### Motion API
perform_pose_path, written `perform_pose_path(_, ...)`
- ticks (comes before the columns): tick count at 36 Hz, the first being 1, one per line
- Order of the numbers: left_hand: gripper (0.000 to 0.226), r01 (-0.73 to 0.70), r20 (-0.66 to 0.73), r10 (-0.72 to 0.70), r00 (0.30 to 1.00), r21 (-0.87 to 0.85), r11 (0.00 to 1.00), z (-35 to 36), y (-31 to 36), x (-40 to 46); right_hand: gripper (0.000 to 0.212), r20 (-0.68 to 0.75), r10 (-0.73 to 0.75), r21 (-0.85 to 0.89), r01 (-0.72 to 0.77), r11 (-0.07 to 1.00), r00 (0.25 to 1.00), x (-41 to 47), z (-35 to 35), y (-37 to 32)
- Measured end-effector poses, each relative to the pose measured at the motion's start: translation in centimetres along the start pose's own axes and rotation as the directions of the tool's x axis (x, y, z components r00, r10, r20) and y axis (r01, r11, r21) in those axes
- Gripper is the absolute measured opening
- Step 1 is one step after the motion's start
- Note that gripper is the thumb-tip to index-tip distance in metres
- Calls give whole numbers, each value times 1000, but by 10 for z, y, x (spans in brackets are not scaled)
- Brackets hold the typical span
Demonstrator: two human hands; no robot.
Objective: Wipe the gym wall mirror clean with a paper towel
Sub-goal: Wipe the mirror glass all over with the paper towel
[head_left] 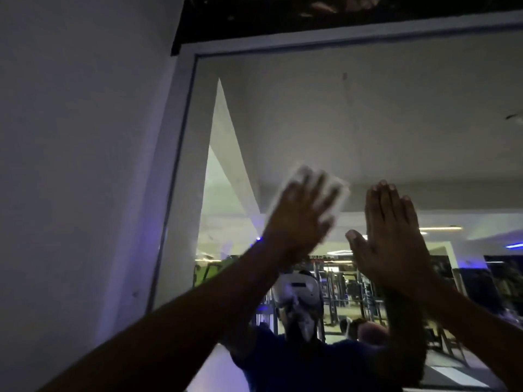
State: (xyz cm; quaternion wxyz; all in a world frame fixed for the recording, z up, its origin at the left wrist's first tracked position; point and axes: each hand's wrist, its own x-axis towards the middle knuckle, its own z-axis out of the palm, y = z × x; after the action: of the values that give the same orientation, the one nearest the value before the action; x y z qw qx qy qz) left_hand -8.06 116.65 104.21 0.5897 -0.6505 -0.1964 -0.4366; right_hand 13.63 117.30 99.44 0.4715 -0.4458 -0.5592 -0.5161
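Mirror (368, 123): a large wall mirror in a pale frame (181, 154), filling most of the view from the upper middle to the right edge; it runs down out of sight at the bottom.
Left hand (304, 215): raised high with its arm reaching up from the lower left, fingers straight and spread, palm laid flat over the paper towel against the glass. It is blurred, so the fingertips are hard to make out.
Paper towel (341, 190): a white folded sheet under the left hand, pressed to the mirror left of centre; its edges show above and to the right of the fingers.
Right hand (393, 239): raised just beside the left one, fingers straight and held close together, thumb angled out to the left. It holds nothing. I cannot tell whether the palm rests on the glass or hangs just off it.
Wall (79, 165): plain pale wall left of the frame, dim, with a bluish-purple tint low down.
Strip above (283, 15): a dark band over the top of the frame.
Reflection: a pale ceiling, gym racks (348, 290) and lit strip lights (440, 228) far back, and a person in a dark blue shirt (305, 366) wearing a white head-mounted device (295, 291).
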Motion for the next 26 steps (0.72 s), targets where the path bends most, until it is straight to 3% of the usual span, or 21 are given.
perform_pose_path(2,56,-342,22,341,940,62,938,3,-17,4,95,7,-2,-1,2,1000,1000,-1,-2,0)
perform_pose_path(3,55,-369,-2,370,929,76,926,-1,-41,11,96,8,-6,-5,6,1000,1000,-3,-2,-1)
perform_pose_path(4,56,-269,-60,273,960,65,961,-4,-69,17,96,9,-5,-6,5,1000,1000,-6,-2,-1)
perform_pose_path(5,57,-9,-67,7,998,-35,999,-13,-97,19,95,13,0,-2,0,1000,1000,-10,-2,-1)
perform_pose_path(6,56,264,-85,-272,959,-95,960,-17,-125,15,95,14,5,3,-5,1000,1000,-14,-1,-1)
perform_pose_path(7,55,522,-74,-528,846,-85,849,-24,-144,9,94,11,7,4,-7,1000,1000,-17,-1,-2)
perform_pose_path(8,55,670,-134,-669,731,-45,741,-30,-151,-2,93,8,9,0,-9,1000,1000,-20,0,-3)
perform_pose_path(9,57,712,-276,-682,677,12,702,-28,-149,-11,93,9,14,-1,-14,1000,1000,-20,0,-4)
perform_pose_path(10,60,728,-326,-672,665,78,681,-28,-132,-18,93,13,19,5,-19,1000,1000,-19,-1,-5)
perform_pose_path(11,63,729,-278,-697,661,19,684,-24,-107,-25,93,18,22,14,-23,1000,1000,-19,-1,-6)
perform_pose_path(13,65,514,-126,-507,853,22,858,-12,-38,-42,94,26,27,17,-27,999,999,-19,-1,-6)
perform_pose_path(14,64,296,-33,-295,955,38,954,-7,-7,-55,95,27,27,10,-27,1000,999,-20,-1,-7)
perform_pose_path(15,62,33,34,-34,999,31,999,-6,12,-69,96,28,25,4,-26,1000,999,-20,-2,-7)
perform_pose_path(17,59,-267,66,265,962,30,963,-10,-11,-72,97,31,20,-7,-20,1000,999,-21,-4,-7)
perform_pose_path(19,54,-349,24,349,937,101,932,-10,-63,-59,96,31,15,-19,-14,1000,999,-22,-5,-7)
perform_pose_path(20,52,-267,-13,269,963,87,960,-13,-92,-53,95,31,14,-17,-13,1000,999,-22,-5,-6)
perform_pose_path(21,52,-58,-55,58,997,8,998,-12,-122,-51,94,30,12,-15,-12,1000,999,-23,-5,-6)
perform_pose_path(22,53,214,-71,-218,973,-61,975,-17,-142,-52,93,28,12,-14,-11,1000,1000,-24,-4,-6)
perform_pose_path(24,56,629,-205,-619,758,-20,777,-25,-150,-58,92,23,14,-7,-14,1000,1000,-25,-4,-6)
perform_pose_path(25,59,682,-325,-637,699,36,730,-21,-138,-58,92,20,13,-3,-13,1000,1000,-25,-4,-6)
perform_pose_path(26,62,744,-329,-711,621,-38,667,-27,-106,-50,92,18,8,0,-8,1000,1000,-25,-5,-7)
